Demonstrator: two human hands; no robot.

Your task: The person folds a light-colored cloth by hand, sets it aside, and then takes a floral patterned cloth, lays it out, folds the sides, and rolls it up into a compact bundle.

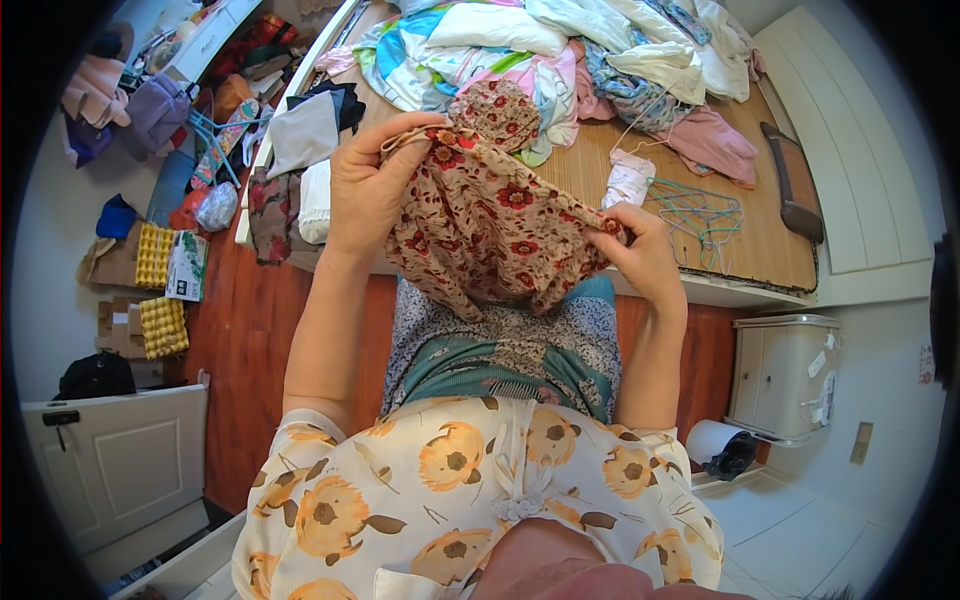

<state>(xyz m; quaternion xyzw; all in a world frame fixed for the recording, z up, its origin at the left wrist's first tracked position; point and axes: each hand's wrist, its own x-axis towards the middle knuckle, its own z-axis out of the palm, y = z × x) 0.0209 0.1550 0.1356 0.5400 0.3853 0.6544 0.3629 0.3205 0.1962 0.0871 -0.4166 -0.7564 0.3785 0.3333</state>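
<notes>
A beige garment printed with red flowers hangs between my hands, its upper edge stretched and slanting down to the right. My left hand pinches one end of that edge between thumb and fingers. The other end is in the grip of my right hand, a little lower. Folds of cloth droop above my lap. Just behind it, cloth of the same print lies on the bed; whether it belongs to the same garment I cannot tell. Near my right hand are a white rolled cloth and several wire clothes hangers.
Heaped bedding and clothes cover the bed's far side. Folded clothes rest at its left corner. A brown pillow lies at the right edge. Egg trays and bags stand left; a bedside cabinet and a waste bin stand right.
</notes>
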